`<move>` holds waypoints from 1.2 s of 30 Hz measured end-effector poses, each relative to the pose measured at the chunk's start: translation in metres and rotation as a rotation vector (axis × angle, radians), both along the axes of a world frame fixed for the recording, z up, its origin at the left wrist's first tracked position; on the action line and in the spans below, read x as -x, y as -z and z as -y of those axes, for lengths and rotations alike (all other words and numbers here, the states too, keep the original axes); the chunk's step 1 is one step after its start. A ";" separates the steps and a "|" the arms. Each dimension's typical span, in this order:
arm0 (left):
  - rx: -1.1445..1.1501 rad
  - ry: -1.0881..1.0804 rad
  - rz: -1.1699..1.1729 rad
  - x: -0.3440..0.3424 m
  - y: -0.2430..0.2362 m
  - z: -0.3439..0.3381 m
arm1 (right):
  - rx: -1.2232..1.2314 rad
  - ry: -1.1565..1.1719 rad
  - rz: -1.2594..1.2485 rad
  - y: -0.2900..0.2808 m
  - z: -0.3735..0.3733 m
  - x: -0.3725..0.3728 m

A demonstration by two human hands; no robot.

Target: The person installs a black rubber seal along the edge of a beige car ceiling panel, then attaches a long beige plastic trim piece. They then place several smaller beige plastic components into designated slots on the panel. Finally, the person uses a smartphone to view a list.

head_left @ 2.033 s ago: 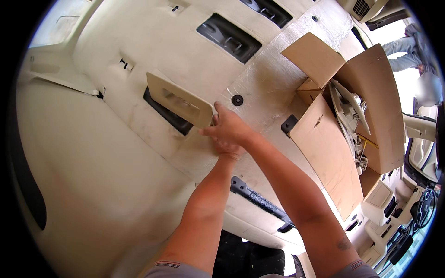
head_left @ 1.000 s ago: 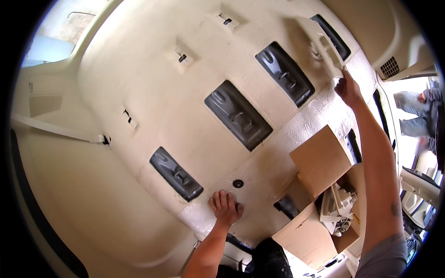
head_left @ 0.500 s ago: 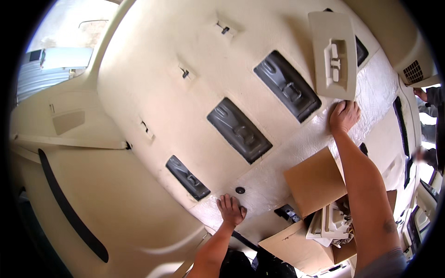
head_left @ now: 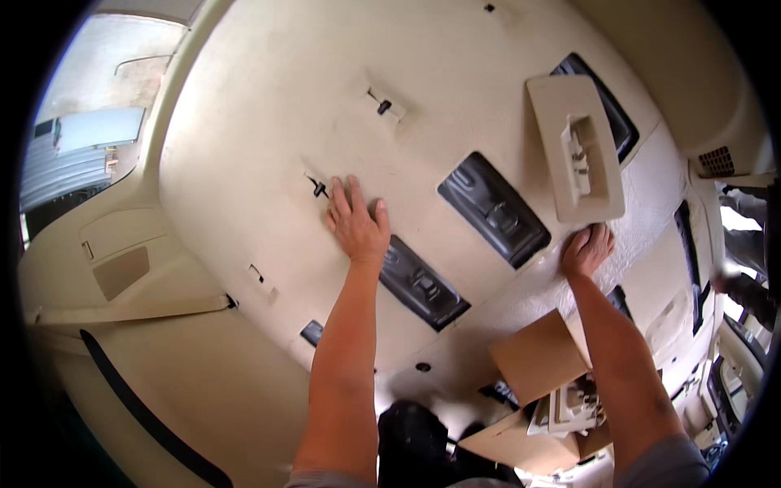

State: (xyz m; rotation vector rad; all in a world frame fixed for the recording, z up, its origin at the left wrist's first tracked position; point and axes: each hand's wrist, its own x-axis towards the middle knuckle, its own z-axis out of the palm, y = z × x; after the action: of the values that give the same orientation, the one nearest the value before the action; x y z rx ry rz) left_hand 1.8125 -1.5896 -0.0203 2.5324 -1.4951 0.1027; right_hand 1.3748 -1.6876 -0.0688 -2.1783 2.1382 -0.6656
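Observation:
My left hand [head_left: 355,228] lies spread on the beige vehicle floor [head_left: 244,122], beside a small black fitting [head_left: 318,187] in a slit and above a black recessed tray [head_left: 425,283]. My right hand [head_left: 587,250] has its fingers curled down on the silvery strip at the right, just below the lower end of a beige plastic trim piece [head_left: 561,114]; whether it grips anything is hidden. That piece lies askew, partly over another black recessed tray [head_left: 618,106]. A third black tray [head_left: 492,207] sits between my hands.
An open cardboard box [head_left: 537,350] with beige plastic parts [head_left: 561,411] sits at the lower right. A window opening [head_left: 98,98] is at the upper left, curved side trim [head_left: 154,374] below it. Another person's dark-clothed limbs [head_left: 744,252] show at the far right edge.
The trim piece went from upright in my hands to lying at the upper right. My left hand has moved up the floor from near the silvery strip. The view has shifted.

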 end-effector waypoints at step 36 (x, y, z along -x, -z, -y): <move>-0.074 0.272 0.080 -0.050 0.002 0.188 | -0.050 -0.066 -0.054 0.008 -0.007 0.015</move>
State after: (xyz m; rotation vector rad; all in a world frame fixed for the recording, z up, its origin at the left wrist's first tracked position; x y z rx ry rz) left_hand 1.8621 -1.7775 -0.0223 2.3766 -1.8912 0.1101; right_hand 1.3595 -1.6810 -0.0772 -2.2549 2.0729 -0.5494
